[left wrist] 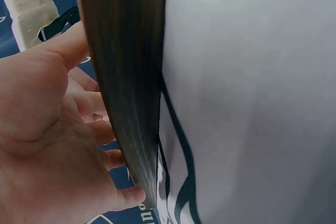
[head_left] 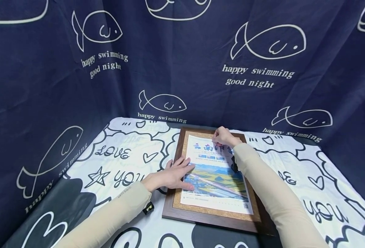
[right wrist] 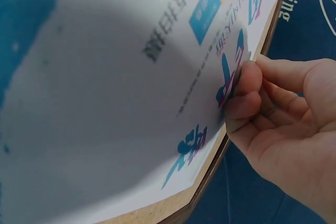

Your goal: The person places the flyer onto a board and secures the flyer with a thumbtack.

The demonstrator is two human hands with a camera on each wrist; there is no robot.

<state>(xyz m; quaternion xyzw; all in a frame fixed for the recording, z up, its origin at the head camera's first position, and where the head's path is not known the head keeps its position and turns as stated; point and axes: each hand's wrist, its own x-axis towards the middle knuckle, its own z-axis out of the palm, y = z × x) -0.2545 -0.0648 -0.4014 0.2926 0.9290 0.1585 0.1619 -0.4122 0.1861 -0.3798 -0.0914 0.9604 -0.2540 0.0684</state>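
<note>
A printed poster, with a landscape picture and large Chinese characters, lies on a cork board in a dark wooden frame. My left hand is spread over the left side of the frame, fingertips resting on the poster. Seen in the left wrist view, that hand lies palm down across the frame's side. At the poster's top edge, my right hand pinches with curled fingers. In the right wrist view its thumb and fingertips meet at the paper's edge; anything smaller between them is hidden.
The frame lies on a white cloth with black doodles and lettering. Behind stands a dark blue curtain with white fish drawings. Dark wrist devices sit by both beige sleeves.
</note>
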